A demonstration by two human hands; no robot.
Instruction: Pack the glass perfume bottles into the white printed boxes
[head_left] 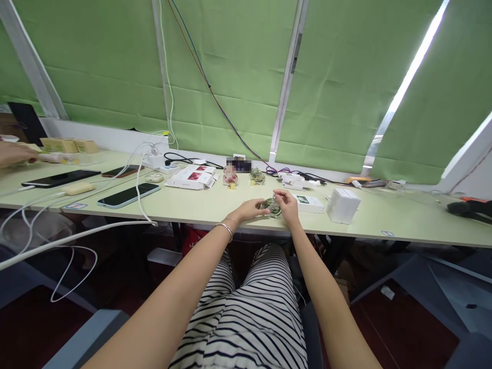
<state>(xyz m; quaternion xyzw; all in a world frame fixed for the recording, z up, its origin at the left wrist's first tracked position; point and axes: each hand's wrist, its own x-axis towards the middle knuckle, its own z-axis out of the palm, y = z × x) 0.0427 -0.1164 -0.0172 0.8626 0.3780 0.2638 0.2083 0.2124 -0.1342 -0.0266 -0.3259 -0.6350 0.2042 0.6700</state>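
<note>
Left hand and right hand pinch a clear packet from either side, at the worktop's near edge. Likely light, thin, slippery film; contents unclear. Grip the side edges with fingertips.

A small clear item, too small to identify, sits half hidden by the fingers of the left hand and right hand closed on it. Behind it, a label is blurred out. Another person's hand is cut off at the left edge, and a dark object at the right.
</note>
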